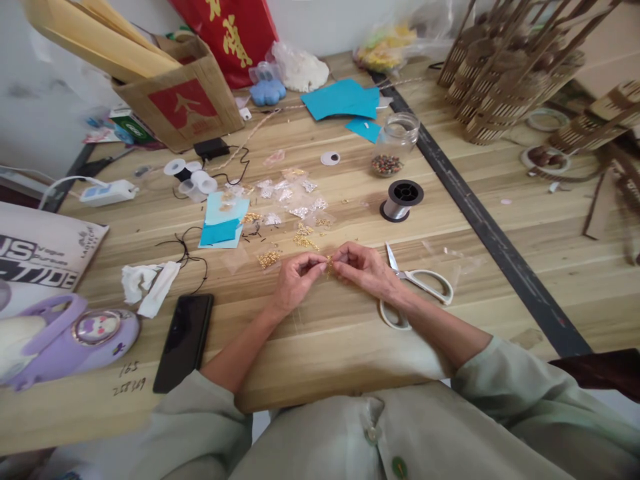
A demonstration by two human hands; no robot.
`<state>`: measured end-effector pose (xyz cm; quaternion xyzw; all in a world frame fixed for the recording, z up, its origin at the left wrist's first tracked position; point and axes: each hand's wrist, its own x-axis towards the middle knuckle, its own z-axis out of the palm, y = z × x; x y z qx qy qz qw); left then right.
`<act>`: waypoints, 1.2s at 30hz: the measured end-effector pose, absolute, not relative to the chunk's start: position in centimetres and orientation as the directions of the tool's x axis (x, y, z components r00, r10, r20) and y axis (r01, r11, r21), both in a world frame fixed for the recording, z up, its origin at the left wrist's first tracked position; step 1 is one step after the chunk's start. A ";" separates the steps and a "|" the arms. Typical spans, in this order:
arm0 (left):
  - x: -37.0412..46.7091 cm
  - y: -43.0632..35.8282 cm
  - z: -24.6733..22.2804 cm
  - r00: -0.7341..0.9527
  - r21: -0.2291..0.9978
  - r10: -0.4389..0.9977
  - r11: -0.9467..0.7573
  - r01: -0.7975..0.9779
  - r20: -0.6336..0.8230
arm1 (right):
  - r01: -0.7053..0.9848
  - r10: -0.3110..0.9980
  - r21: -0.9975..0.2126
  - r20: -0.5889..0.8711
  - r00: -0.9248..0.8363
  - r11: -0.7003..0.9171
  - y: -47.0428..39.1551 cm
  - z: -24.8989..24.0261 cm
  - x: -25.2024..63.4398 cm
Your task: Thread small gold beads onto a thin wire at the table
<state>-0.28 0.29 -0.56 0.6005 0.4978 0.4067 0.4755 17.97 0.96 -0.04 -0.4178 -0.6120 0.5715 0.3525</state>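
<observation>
My left hand (296, 281) and my right hand (369, 270) meet over the wooden table, fingertips pinched on a small gold beaded piece (329, 266) between them. Its exact shape is too small to make out. Just beyond my hands lie little piles of gold beads (270, 259) and open clear bags of silver bits (301, 211). White-handled scissors (425, 283) lie with blades apart, partly under my right forearm. A spool of silvery wire (399, 202) stands beyond them. A faint thin strand hangs below my left hand.
A glass jar of mixed beads (387, 164) and blue paper sheets (343, 100) stand farther back. At left are a black phone (184, 341), white tissue (159, 290), thread spools (203, 181) and a purple bag (80, 340). Woven bamboo baskets (493, 100) crowd the right back.
</observation>
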 end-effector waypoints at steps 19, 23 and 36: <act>-0.2 0.4 -0.1 0.237 0.989 0.970 0.012 0.147 -0.047 | 0.080 0.883 -0.997 -0.023 -0.469 0.016 1.0 -0.2 18.0; -0.1 0.4 0.1 0.235 0.987 0.971 0.005 0.164 -0.043 | 0.088 0.887 -0.996 -0.015 -0.461 0.029 1.0 -0.1 17.9; -0.1 0.4 -0.1 0.279 0.985 0.960 -0.016 0.170 -0.032 | 0.180 0.915 -0.978 0.028 -0.402 0.109 0.7 0.3 17.8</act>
